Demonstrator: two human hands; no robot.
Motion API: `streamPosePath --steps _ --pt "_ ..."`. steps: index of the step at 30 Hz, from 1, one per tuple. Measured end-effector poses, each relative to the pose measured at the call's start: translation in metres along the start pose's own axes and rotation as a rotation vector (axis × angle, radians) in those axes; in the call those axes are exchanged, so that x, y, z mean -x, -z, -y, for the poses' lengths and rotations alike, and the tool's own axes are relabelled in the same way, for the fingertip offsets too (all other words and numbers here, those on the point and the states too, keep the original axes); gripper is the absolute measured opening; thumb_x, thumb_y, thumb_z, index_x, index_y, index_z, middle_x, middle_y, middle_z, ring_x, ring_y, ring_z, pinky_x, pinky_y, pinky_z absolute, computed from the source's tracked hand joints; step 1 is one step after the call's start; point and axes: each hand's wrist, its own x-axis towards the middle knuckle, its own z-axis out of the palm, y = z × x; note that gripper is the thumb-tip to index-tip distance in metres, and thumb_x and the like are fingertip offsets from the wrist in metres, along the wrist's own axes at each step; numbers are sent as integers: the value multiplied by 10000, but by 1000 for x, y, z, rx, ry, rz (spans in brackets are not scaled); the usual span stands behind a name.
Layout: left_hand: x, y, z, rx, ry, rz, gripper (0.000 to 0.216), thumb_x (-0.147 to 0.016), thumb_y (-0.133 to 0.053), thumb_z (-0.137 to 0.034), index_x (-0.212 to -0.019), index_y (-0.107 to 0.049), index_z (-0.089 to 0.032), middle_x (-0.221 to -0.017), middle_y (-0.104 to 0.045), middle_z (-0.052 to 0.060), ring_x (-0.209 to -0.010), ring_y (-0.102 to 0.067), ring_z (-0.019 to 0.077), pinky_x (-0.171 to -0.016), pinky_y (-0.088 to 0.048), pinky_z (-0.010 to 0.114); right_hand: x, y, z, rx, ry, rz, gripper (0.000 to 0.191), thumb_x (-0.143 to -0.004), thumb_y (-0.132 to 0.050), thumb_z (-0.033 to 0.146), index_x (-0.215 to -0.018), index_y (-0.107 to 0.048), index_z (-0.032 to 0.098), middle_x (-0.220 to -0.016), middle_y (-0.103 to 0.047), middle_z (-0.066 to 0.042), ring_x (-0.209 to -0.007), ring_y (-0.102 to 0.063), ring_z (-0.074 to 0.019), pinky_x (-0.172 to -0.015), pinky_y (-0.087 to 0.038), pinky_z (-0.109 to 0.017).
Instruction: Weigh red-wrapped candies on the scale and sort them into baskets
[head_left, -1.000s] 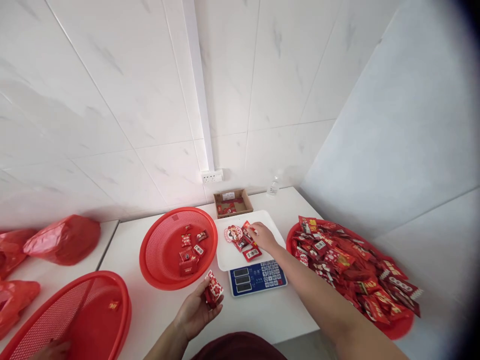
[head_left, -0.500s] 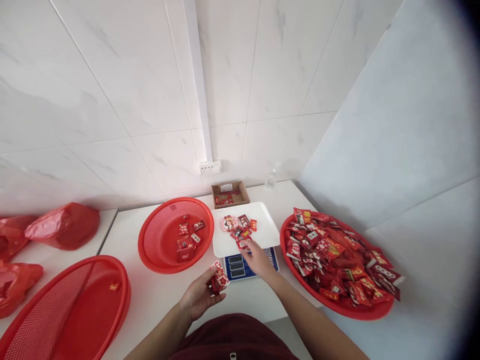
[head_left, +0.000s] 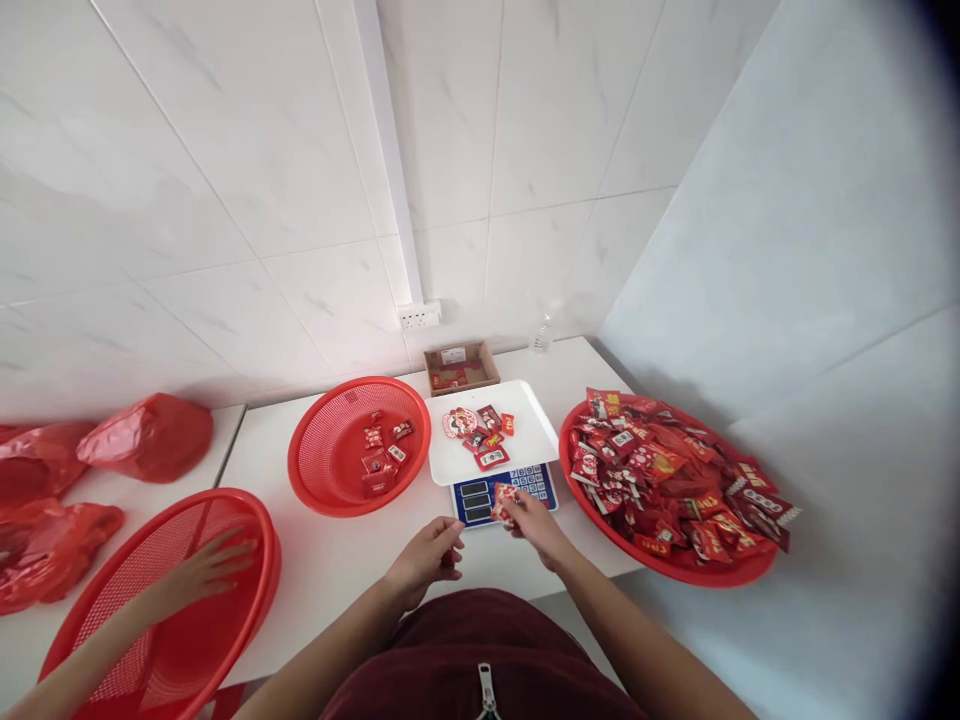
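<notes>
My right hand (head_left: 534, 528) is closed on a small red-and-white patterned packet (head_left: 503, 502), just in front of the digital scale (head_left: 478, 503). Close by on the left is my left hand (head_left: 429, 562), its fingers curled in; whatever is inside them, if anything, is hidden. On the scale's white tray (head_left: 532, 425) lie several small red packets (head_left: 491, 458) and a round printed piece (head_left: 459, 423). A red basket (head_left: 311, 470) with a few red packets sits left of the tray. Heaped with red packets, a second basket (head_left: 574, 500) stands at the right.
Another person's hand (head_left: 206, 575) reaches into a large red basket (head_left: 259, 510) at the lower left. Red plastic bags (head_left: 150, 440) lie at the far left. Behind the tray are a cardboard box (head_left: 487, 368) and a clear bottle (head_left: 541, 335) by the wall.
The patterned packet has passed from my left hand to my right, which has drawn back from the tray, leaving a red packet there. Another person's hand has entered the left basket.
</notes>
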Motion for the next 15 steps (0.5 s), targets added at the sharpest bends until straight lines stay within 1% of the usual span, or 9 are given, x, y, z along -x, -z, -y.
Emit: streamPosePath --steps 2,3,5,7,8,9,11,13,15 --pt "1 3 1 58 19 10 340 -720 -612 -481 -867 -568 -177 -797 -498 -4 -651 -468 94 -650 -462 285 -11 14 8 -119 -24 -80 285 -761 -530 438 -931 -534 210 -849 -651 -38 -646 -604 -130 -575 -484 -262" --pt "1 5 1 89 30 14 337 -727 -606 -478 -874 -572 -177 -800 -496 -3 -660 -474 97 -679 -470 303 -16 19 13 -181 -8 -87 303 -764 -533 429 -983 -527 219 -916 -651 -50 -699 -622 -143 -602 -498 -271" --pt "0 8 3 162 44 13 304 -739 -600 -441 -885 -576 -176 -799 -499 1 -684 -492 105 -739 -476 334 -20 24 24 -262 19 -78 412 -768 -546 407 -1136 -471 238 -1062 -624 -71 -804 -638 -161 -662 -517 -287" --pt "-2 10 5 243 51 15 227 -746 -595 -339 -902 -571 -176 -782 -511 2 -716 -511 113 -795 -467 348 -18 24 30 -243 -7 -72 523 -773 -558 373 -1249 -390 237 -1152 -587 -90 -864 -634 -165 -712 -518 -299" --pt "-2 11 6 272 50 17 198 -736 -589 -272 -908 -567 -177 -763 -515 -1 -730 -518 115 -815 -460 348 -14 21 31 -198 -34 -53 535 -776 -562 357 -1264 -383 228 -1163 -582 -98 -871 -631 -164 -731 -513 -305" --pt "-1 11 6 284 43 22 197 -715 -585 -206 -909 -562 -179 -744 -518 -5 -742 -523 116 -829 -454 345 -9 18 31 -145 -59 -11 515 -780 -564 349 -1251 -406 217 -1153 -588 -102 -869 -629 -162 -747 -508 -312" --pt "1 10 5 256 6 49 257 -665 -590 -117 -910 -554 -184 -770 -545 -2 -780 -536 123 -840 -448 345 6 10 27 -65 -83 146 445 -778 -578 364 -1183 -483 203 -1111 -614 -100 -860 -628 -161 -768 -497 -326" --pt "5 7 2 173 -43 85 306 -635 -629 -107 -919 -551 -190 -853 -572 15 -818 -553 142 -811 -458 352 24 -1 23 -64 -85 335 451 -765 -597 416 -1157 -512 210 -1093 -627 -93 -874 -626 -165 -775 -490 -335" --pt "8 2 0 61 -82 126 354 -620 -673 -139 -947 -549 -193 -886 -577 28 -813 -570 166 -738 -475 346 42 -12 20 -107 -76 493 521 -752 -602 474 -1200 -492 232 -1108 -623 -87 -917 -618 -172 -780 -483 -338"
